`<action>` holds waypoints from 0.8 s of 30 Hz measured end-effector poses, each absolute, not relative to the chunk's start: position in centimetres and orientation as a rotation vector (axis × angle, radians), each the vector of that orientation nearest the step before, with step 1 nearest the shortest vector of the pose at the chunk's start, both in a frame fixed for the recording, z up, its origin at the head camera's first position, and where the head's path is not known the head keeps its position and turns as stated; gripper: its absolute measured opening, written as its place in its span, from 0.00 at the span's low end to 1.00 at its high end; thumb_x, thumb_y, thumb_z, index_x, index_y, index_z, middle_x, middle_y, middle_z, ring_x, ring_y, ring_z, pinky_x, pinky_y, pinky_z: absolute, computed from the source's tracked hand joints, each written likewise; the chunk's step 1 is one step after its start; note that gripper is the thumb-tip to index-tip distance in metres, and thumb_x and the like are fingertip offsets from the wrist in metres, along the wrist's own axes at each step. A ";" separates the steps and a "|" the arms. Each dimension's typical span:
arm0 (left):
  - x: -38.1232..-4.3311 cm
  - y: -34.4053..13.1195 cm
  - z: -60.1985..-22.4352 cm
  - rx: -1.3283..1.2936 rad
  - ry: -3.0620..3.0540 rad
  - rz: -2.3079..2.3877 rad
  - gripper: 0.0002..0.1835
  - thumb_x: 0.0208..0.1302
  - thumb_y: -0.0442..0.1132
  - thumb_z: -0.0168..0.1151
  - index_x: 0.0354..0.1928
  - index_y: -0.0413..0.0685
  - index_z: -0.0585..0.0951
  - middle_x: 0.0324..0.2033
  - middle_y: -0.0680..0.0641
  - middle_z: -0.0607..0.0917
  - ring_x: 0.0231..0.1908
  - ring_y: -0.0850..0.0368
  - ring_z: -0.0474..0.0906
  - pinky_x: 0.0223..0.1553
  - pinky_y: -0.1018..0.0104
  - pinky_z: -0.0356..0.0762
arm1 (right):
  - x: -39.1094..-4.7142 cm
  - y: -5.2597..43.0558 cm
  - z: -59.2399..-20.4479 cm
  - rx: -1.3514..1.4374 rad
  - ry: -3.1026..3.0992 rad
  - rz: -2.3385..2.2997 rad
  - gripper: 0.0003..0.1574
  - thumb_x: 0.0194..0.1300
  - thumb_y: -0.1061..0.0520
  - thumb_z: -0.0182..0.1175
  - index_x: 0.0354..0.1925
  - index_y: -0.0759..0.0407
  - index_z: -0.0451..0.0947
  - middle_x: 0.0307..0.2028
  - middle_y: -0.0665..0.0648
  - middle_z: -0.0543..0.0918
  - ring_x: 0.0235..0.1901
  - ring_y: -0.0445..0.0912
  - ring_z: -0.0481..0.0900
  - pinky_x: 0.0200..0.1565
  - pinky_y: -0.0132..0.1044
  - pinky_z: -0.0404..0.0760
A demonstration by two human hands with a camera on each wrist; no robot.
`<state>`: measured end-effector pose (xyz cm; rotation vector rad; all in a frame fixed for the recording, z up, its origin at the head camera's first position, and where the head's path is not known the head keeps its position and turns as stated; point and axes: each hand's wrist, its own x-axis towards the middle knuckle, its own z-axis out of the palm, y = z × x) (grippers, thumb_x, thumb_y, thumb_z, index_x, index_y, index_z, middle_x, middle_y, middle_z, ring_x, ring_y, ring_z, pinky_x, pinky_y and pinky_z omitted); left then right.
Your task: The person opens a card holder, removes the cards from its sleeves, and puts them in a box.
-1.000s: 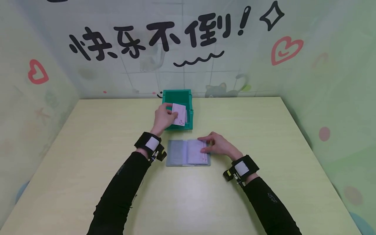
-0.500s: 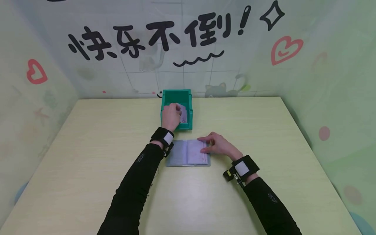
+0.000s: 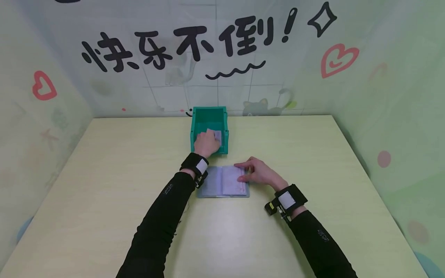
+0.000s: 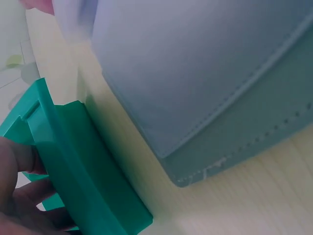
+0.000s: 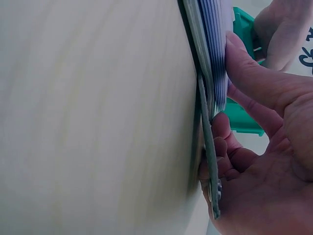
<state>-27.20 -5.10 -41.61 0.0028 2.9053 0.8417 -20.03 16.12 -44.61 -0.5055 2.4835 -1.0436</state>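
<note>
My left hand (image 3: pixel 206 144) reaches down into a green plastic bin (image 3: pixel 209 116). Pinkish cards (image 3: pixel 218 136) show beside its fingers in the bin. Thumb and fingers (image 4: pixel 36 188) dip behind the green wall in the left wrist view, and whether they grip a card is hidden. Nearer lies a small card album (image 3: pixel 231 187), spread open with a grey-blue cover and clear sleeves. My right hand (image 3: pixel 257 171) holds its right side. In the right wrist view the thumb presses the stacked sleeves (image 5: pixel 215 54), while other fingers curl at the cover's edge flap (image 5: pixel 210 156).
A pale wooden table (image 3: pixel 114 173) carries the bin and album. Printed cloth walls (image 3: pixel 146 92) with black lettering and red hearts stand behind and at both sides. The bin sits near the table's back edge, just beyond the album.
My left hand, earlier pinching a pink-patterned card over the bin, has moved right and down into it. That card is now mostly hidden by the hand. My right hand stays on the album.
</note>
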 end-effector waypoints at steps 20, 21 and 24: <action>-23.9 -5.7 -41.8 0.219 2.990 1.126 0.12 0.68 0.30 0.49 0.39 0.32 0.83 0.35 0.36 0.81 0.39 0.43 0.78 0.40 0.56 0.75 | -19.9 16.2 -44.4 -0.510 2.475 -1.042 0.33 0.62 0.55 0.71 0.64 0.58 0.77 0.39 0.59 0.73 0.38 0.48 0.68 0.38 0.35 0.66; -23.3 -5.8 -41.8 0.242 2.997 1.144 0.13 0.68 0.31 0.50 0.44 0.32 0.84 0.39 0.35 0.82 0.42 0.42 0.78 0.45 0.55 0.75 | -19.9 16.2 -44.4 -0.511 2.476 -1.042 0.33 0.62 0.54 0.71 0.64 0.57 0.77 0.39 0.59 0.73 0.38 0.48 0.68 0.38 0.35 0.66; -21.1 -6.2 -41.9 0.267 2.968 1.178 0.14 0.67 0.32 0.54 0.49 0.37 0.84 0.42 0.38 0.83 0.45 0.45 0.76 0.49 0.54 0.74 | -19.9 16.3 -44.4 -0.513 2.481 -1.040 0.34 0.62 0.54 0.71 0.65 0.57 0.77 0.39 0.59 0.73 0.39 0.48 0.68 0.38 0.35 0.66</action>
